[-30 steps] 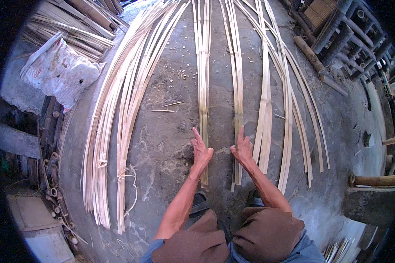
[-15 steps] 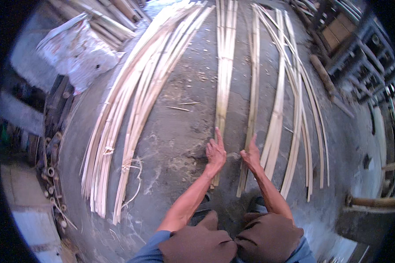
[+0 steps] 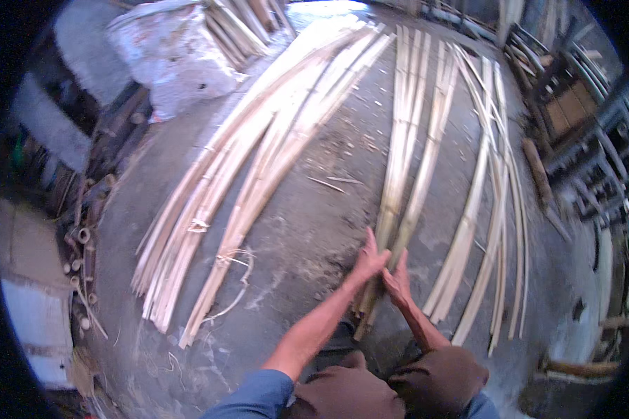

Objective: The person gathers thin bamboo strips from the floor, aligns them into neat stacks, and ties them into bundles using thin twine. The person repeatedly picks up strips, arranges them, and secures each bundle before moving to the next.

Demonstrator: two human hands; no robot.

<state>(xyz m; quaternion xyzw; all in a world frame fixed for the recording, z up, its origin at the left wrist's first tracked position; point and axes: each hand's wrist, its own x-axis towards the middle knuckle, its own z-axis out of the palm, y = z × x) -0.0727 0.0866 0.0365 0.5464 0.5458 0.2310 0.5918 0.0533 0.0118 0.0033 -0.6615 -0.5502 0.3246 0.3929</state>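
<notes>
Two bundles of long, pale bamboo strips lie close together in front of me, a left bundle [image 3: 393, 185] and a right bundle [image 3: 421, 183]. Their near ends meet between my hands. My left hand [image 3: 369, 262] grips the strips from the left, thumb across the top and a finger stretched along the side. From the right, my right hand [image 3: 397, 285] closes around the same strips, fingertips pointing away from me. Parts of the fingers are hidden behind the bamboo. The far ends of the strips rest on the floor.
Thick tied bundles of strips [image 3: 248, 188] lie to the left, and looser strips [image 3: 468, 230] to the right. Two short slivers [image 3: 326, 184] and chips litter the concrete floor [image 3: 293, 230]. A white sack [image 3: 175, 52] stands back left; wooden frames [image 3: 594, 140] line the right.
My right hand has brought the right strips leftward against the left bundle, and both hands are now close together. The whole view has shifted.
</notes>
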